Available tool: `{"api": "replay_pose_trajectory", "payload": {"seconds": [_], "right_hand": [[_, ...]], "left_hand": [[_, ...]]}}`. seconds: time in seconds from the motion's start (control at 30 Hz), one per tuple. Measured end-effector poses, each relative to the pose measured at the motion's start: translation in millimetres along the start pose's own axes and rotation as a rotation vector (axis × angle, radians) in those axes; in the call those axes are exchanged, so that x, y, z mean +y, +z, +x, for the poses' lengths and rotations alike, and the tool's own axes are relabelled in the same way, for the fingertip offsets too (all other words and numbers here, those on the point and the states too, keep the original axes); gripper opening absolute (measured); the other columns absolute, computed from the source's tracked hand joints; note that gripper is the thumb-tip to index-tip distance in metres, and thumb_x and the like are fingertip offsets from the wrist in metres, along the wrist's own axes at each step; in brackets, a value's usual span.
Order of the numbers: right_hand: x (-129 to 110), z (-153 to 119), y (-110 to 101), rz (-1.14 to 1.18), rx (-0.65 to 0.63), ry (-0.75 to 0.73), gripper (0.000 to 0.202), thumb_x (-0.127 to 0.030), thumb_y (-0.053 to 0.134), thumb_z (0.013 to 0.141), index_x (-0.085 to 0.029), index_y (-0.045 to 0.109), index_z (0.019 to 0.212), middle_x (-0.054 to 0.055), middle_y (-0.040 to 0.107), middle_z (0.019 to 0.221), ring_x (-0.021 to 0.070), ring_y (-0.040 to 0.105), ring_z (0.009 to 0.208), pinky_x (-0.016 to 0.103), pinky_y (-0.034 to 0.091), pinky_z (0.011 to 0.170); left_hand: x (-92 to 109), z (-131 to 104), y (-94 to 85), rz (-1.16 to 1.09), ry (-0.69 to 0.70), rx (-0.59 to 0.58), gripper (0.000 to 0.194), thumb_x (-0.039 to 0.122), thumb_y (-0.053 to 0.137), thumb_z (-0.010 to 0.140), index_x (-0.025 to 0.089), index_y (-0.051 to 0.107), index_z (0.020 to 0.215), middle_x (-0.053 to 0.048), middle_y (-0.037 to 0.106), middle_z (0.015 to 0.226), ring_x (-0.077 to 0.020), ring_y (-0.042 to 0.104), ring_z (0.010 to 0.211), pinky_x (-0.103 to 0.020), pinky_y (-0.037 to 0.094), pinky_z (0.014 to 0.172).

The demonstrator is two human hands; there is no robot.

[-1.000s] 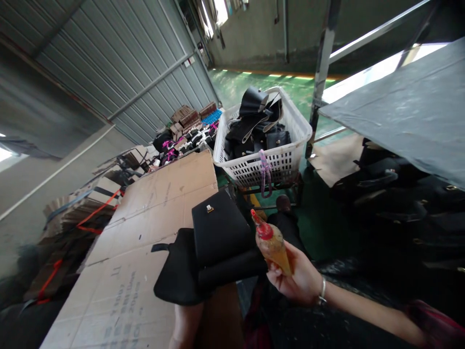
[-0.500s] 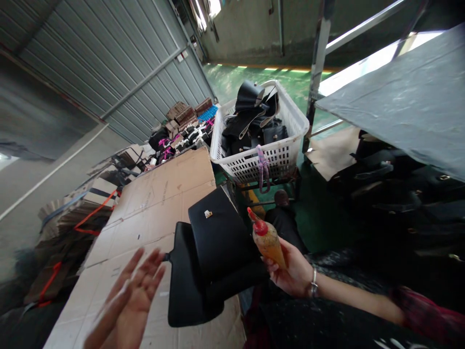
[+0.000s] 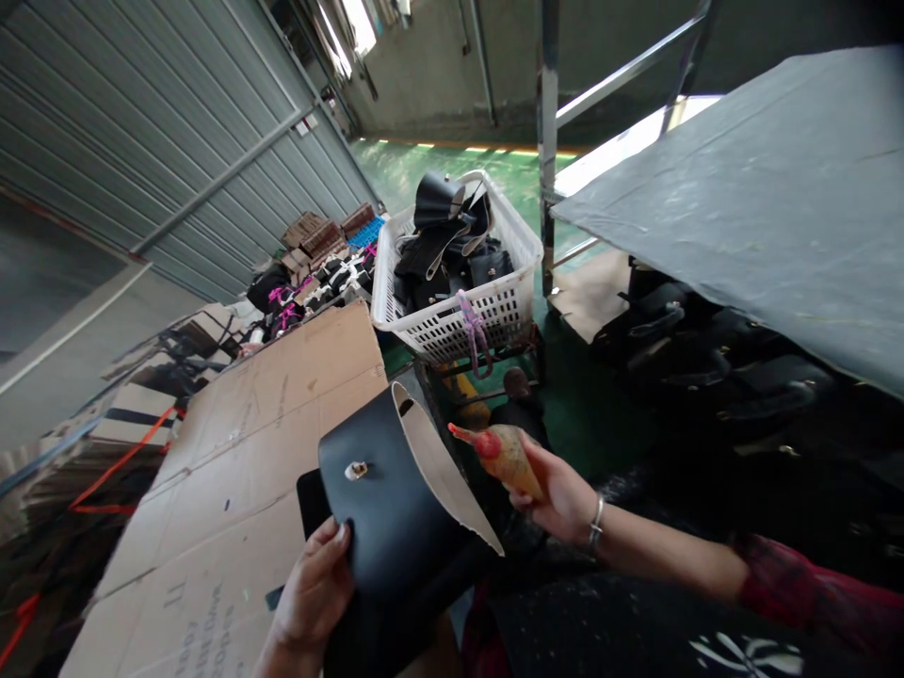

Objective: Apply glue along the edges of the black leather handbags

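My left hand (image 3: 315,586) grips the left edge of a black leather panel (image 3: 395,499), thumb on top. The panel is bent up into a curve, so its pale raw underside shows along the right edge. A small metal clasp (image 3: 356,470) sits near its upper left. Under it, part of another black piece (image 3: 309,504) lies on the cardboard. In my right hand (image 3: 557,494) is a squeeze bottle (image 3: 514,460) with a red cap and yellowish contents, tilted with its nozzle pointing left. The nozzle is just right of the panel's raw edge, apart from it.
Cardboard (image 3: 282,405) covers the work surface. Beyond it stands a white plastic basket (image 3: 459,325) heaped with black leather pieces. At right, a grey-topped table (image 3: 749,207) overhangs more black pieces. Stacked bundles (image 3: 134,414) line the left side.
My left hand has moved right and taken hold of the panel, which is now lifted and curved. The bottle has tipped further left. The whole view has shifted.
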State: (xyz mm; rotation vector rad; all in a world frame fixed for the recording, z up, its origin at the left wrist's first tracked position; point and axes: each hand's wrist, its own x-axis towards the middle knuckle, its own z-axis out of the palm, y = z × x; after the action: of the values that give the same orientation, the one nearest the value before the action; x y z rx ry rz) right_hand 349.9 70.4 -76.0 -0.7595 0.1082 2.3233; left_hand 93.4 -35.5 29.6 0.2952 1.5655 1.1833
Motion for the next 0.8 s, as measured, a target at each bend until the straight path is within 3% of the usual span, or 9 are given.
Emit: {"api": "replay_pose_trajectory", "payload": {"seconds": [0.07, 0.17, 0.27, 0.4, 0.63, 0.8], "right_hand": [[-14, 6, -4, -0.096, -0.004, -0.147, 0.029, -0.041, 0.069, 0.075, -0.021, 0.062, 0.095, 0.006, 0.067, 0.086, 0.0139, 0.059, 0.062, 0.018, 0.036, 0.039], [-35, 17, -14, -0.254, 0.028, -0.412, 0.036, -0.044, 0.076, 0.065, -0.022, 0.059, 0.088, 0.003, 0.065, 0.087, 0.0188, 0.060, 0.074, 0.027, 0.048, 0.058], [-55, 25, -20, -0.514, 0.112, -0.665, 0.036, -0.048, 0.076, 0.063, -0.022, 0.056, 0.078, -0.001, 0.057, 0.072, 0.0160, 0.053, 0.065, 0.028, 0.045, 0.059], [-77, 26, -13, -0.904, 0.142, -0.966, 0.027, -0.043, 0.071, 0.068, -0.021, 0.056, 0.074, -0.002, 0.051, 0.066, 0.0134, 0.047, 0.060, 0.027, 0.039, 0.057], [-102, 29, 9, -1.385, -0.004, -1.417, 0.015, -0.026, 0.062, 0.077, -0.021, 0.050, 0.070, -0.001, 0.050, 0.067, 0.0138, 0.048, 0.060, 0.028, 0.040, 0.058], [-110, 32, 19, -1.550, -0.121, -1.593, 0.017, -0.026, 0.063, 0.080, -0.022, 0.049, 0.072, 0.001, 0.053, 0.069, 0.0150, 0.051, 0.064, 0.028, 0.043, 0.059]], "left_hand": [[-4, 0, -12.3, -0.043, 0.035, -0.022, 0.025, 0.030, 0.086, 0.052, 0.021, 0.073, 0.071, -0.006, 0.073, 0.076, -0.0315, 0.066, 0.097, -0.040, 0.053, 0.088], [-8, 2, -23.7, -0.131, 0.072, -0.040, 0.024, 0.038, 0.080, 0.058, 0.023, 0.073, 0.074, -0.008, 0.073, 0.096, -0.0349, 0.060, 0.108, -0.044, 0.050, 0.092], [-6, 7, -26.0, -0.106, 0.041, -0.075, 0.023, 0.034, 0.077, 0.062, 0.024, 0.074, 0.083, -0.008, 0.073, 0.096, -0.0344, 0.062, 0.106, -0.046, 0.048, 0.094], [4, 21, -19.8, -0.036, 0.004, -0.166, 0.029, 0.021, 0.076, 0.064, 0.022, 0.074, 0.092, -0.005, 0.073, 0.089, -0.0280, 0.064, 0.102, -0.039, 0.046, 0.097], [17, 40, -6.7, -0.011, -0.046, -0.293, 0.028, 0.019, 0.077, 0.065, 0.020, 0.075, 0.094, -0.006, 0.074, 0.089, -0.0239, 0.069, 0.088, -0.033, 0.050, 0.091], [20, 41, -8.2, -0.013, -0.117, -0.329, 0.036, 0.025, 0.079, 0.064, 0.022, 0.074, 0.100, -0.008, 0.074, 0.090, -0.0276, 0.070, 0.084, -0.035, 0.056, 0.080]]}}
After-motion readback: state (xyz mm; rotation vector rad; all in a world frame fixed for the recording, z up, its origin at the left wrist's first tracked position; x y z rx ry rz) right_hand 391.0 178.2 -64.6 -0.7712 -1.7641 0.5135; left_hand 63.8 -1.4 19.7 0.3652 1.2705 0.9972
